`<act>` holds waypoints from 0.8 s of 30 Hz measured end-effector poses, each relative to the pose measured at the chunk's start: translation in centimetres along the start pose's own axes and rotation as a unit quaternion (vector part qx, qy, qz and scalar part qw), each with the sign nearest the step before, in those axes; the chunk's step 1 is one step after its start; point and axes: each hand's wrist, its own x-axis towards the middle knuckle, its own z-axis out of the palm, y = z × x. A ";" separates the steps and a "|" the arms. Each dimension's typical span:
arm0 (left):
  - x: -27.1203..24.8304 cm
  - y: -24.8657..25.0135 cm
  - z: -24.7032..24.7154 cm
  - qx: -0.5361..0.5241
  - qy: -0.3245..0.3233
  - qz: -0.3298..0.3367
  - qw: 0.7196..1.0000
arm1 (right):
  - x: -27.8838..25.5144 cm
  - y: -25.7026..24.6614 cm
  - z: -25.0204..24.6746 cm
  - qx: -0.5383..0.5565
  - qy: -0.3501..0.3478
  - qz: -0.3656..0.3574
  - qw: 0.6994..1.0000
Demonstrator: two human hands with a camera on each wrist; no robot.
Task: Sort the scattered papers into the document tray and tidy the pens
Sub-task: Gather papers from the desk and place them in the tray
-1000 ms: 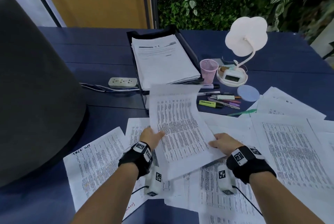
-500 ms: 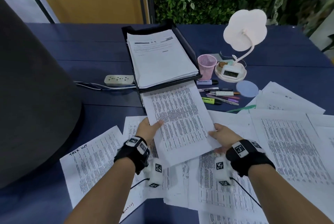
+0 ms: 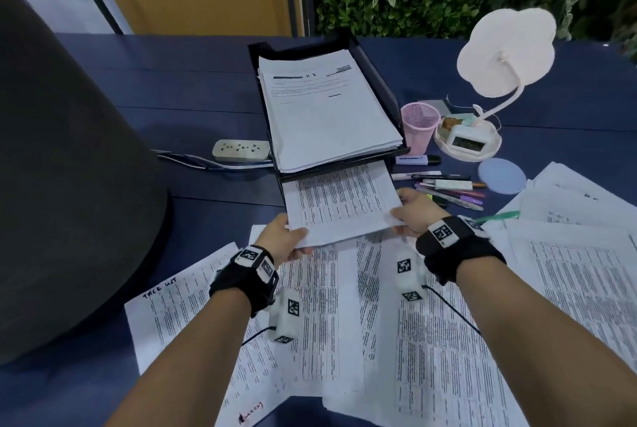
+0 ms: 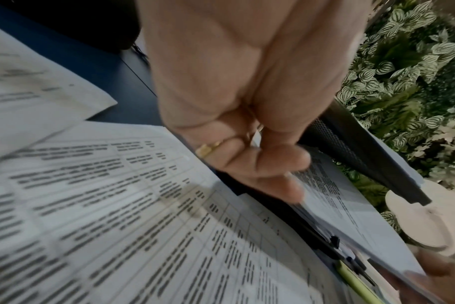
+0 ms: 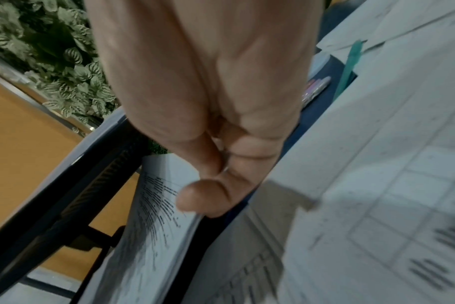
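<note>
two hands on one printed sheet (image 3: 339, 206). left hand (image 3: 281, 242) pinches the near left corner, thumb on top, fingers curled under; right hand (image 3: 415, 211) pinches the near right edge the same way, thumb flat on the paper in the right wrist view. sheet is thin white paper, rectangular, covered in dense rows of small black text in a ruled grid. far end of the sheet lies under the upper tier of the document tray (image 3: 379, 82), straight ahead of both hands; near end sticks out between the hands, above the table (image 3: 172, 99).

tray: black, rigid, fine mesh walls visible in the left wrist view, at least two tiers. upper tier carries one thick stack of white pages (image 3: 327, 109), top page mostly blank with a few short lines of print.

loose papers (image 3: 448, 340) spread flat under and behind both wrists and off to the right of the right hand, overlapping; number cannot be counted. one to the left of the left hand has handwriting at its top corner.

pens (image 3: 448, 190): a scattered cluster just beyond the right hand, slim plastic barrels, purple, pink, white, black; roughly seven or more. one teal pen (image 3: 499, 217) lies right of the right hand, partly under paper.

beyond the pens: one pink mesh cup (image 3: 420, 123), round, upright; one white lamp (image 3: 505, 54) with a cloud-shaped head; one pale blue disc (image 3: 501, 176), flat. table is dark blue, matte.
</note>
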 end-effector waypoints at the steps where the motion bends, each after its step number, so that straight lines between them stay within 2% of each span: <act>1: 0.5 0.3 -0.1 -0.015 0.017 0.007 1.000 | 0.4 -0.3 0.2 0.016 0.012 -0.008 1.000; 6: 3.2 1.5 -0.4 -0.087 0.073 0.011 0.993 | 2.8 -1.7 0.7 0.112 0.061 -0.058 0.990; 9: 5.1 2.0 -0.8 0.007 0.150 0.049 0.988 | 4.6 -1.9 1.0 0.144 0.077 -0.074 0.984; 11: 5.7 2.4 -1.0 0.061 0.200 0.075 0.975 | 6.0 -2.0 1.1 0.106 0.081 -0.086 0.987; 14: 6.3 2.8 -0.9 0.066 0.237 0.110 0.963 | 7.5 -2.4 1.2 0.076 0.110 -0.086 0.987; 18: 6.7 2.8 -0.9 0.176 0.243 0.103 0.948 | 8.6 -2.4 1.5 0.085 0.156 -0.089 0.980; 21: 6.9 2.3 -0.9 0.271 0.214 0.109 0.932 | 9.2 -2.4 1.4 0.012 0.159 -0.080 0.984; 22: 6.7 2.1 -0.9 0.291 0.203 0.109 0.929 | 9.2 -2.5 1.4 -0.054 0.173 -0.081 0.980; 24: 6.4 1.7 -1.0 0.324 0.185 0.103 0.922 | 9.1 -2.6 1.3 -0.220 0.218 -0.090 0.947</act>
